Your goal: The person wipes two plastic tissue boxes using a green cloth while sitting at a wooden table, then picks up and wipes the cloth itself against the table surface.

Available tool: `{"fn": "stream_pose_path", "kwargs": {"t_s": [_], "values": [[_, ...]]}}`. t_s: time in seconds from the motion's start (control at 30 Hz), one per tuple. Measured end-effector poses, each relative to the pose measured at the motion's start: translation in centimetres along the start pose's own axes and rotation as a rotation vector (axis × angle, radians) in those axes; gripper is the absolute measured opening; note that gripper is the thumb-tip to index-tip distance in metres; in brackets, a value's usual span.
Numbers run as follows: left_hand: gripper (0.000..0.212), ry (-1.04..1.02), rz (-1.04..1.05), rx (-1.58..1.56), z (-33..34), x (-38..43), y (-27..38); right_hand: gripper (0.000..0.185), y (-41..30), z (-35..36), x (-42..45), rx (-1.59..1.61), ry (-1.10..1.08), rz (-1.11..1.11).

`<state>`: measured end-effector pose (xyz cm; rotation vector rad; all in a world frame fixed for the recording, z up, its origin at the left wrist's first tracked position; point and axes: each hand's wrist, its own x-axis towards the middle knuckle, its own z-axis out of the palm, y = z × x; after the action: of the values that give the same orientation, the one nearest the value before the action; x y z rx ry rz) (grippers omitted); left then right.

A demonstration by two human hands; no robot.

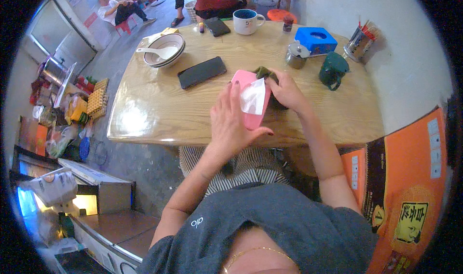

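Observation:
My left hand (229,120) steadies a pink tissue box (249,120), its fingers along the left side and its thumb past the near end. A white tissue (255,97) sticks out of the box's top. In my right hand (289,91) is a dark green cloth (264,72), bunched against the far right corner of the box. Part of the cloth and the box's right side are hidden by that hand. Just beyond my left hand, a black phone (202,72) lies flat on the wooden table (155,104).
Stacked bowls (164,50) with a white spoon (164,52) stand at the left. Farther back are another phone (217,26), a white mug (246,22) and a blue tissue box (315,39). A lidded jar (297,55), green mug (332,71) and skewer holder (359,44) stand right.

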<state>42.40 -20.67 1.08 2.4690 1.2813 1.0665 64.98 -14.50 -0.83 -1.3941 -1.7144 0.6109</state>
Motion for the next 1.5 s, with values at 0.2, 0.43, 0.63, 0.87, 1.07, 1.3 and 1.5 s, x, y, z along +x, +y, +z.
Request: {"fn": "stream_pose_path", "kwargs": {"t_s": [0.2, 0.43, 0.63, 0.87, 1.07, 1.3, 1.5], "values": [[0.105, 0.082, 0.043, 0.034, 0.5, -0.1, -0.2, 0.039, -2.1, -0.7, 5.5, -0.092, -0.382, 0.101], [0.102, 0.079, 0.029, 0.047, 0.8, 0.4, -1.0, 0.033, -0.3, 1.4, 6.5, 0.212, -0.354, 0.271], [0.101, 0.15, 0.018, 0.057, 1.2, -0.1, -0.7, 0.037, -0.1, 3.2, 0.6, 0.166, 0.182, 0.215], [0.126, 0.093, -0.037, 0.08, 2.0, 0.1, -0.7, 0.039, -1.8, 4.8, -5.2, 0.137, 0.329, 0.355], [0.131, 0.02, 0.073, 0.064, 1.6, 1.7, -3.6, 0.04, -4.1, 6.3, -9.8, 0.189, 0.243, 0.245], [0.127, -0.044, 0.082, 0.145, 1.7, 1.9, -3.6, 0.045, 2.5, 5.5, -0.8, 0.17, 0.313, 0.363], [0.112, -0.043, -0.009, 0.11, 1.3, 1.8, -3.2, 0.058, 0.3, 6.7, 0.0, 0.135, 0.384, 0.364]]}}
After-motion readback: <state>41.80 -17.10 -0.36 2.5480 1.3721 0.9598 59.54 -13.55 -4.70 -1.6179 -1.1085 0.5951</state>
